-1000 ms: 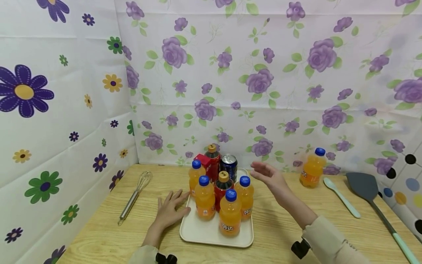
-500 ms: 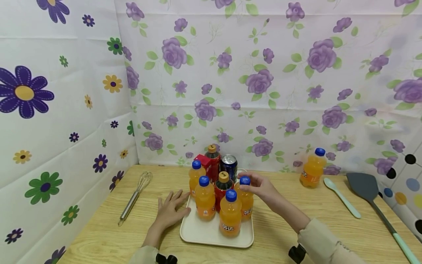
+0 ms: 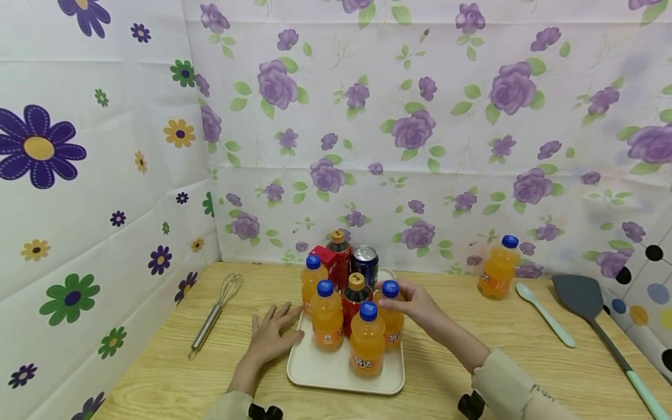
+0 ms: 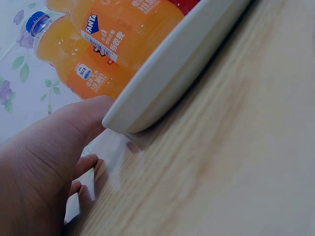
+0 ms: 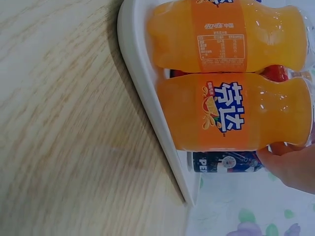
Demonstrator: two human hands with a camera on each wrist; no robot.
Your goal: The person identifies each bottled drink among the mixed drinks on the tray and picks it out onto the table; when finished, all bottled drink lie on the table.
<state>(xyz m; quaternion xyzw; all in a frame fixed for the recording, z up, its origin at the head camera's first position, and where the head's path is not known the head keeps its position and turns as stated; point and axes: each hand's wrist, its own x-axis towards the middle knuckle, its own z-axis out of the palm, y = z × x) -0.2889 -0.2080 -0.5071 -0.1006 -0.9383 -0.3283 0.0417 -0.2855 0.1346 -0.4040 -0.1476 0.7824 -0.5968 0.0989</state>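
Orange drink fills the held bottle (image 3: 394, 328), which the person's right hand (image 3: 419, 304) has grasped: the grip takes it near the neck, thumb on the near side and fingers passing behind. That bottle stands upright at the right side of the cream tray (image 3: 321, 373). The left hand (image 3: 270, 338) grasps nothing; its fingers lie extended on the worktop (image 3: 157, 379), while its thumb touches the tray's left rim.

Crowding looks like the main risk. Should the held bottle be tilted or swung leftward, its base could knock the front orange bottle (image 3: 366, 349) or the nearer cola bottle (image 3: 353, 306), and tall bottles packed this closely could topple in a chain. A loose pinch on smooth plastic might slip, and with only a thumb at its rim, the tray could skid under a sideways pull.

By count: 5 orange bottles, 4 on the tray and 1 loose bottle (image 3: 496, 273) well apart at the right; 2 cola bottles, the rear cola bottle (image 3: 343, 265) near 1 red carton (image 3: 325, 258) and 1 dark blue can (image 3: 366, 267); 1 tray; 1 whisk (image 3: 215, 314); 1 pale spoon (image 3: 544, 315); 1 grey spatula (image 3: 577, 296).
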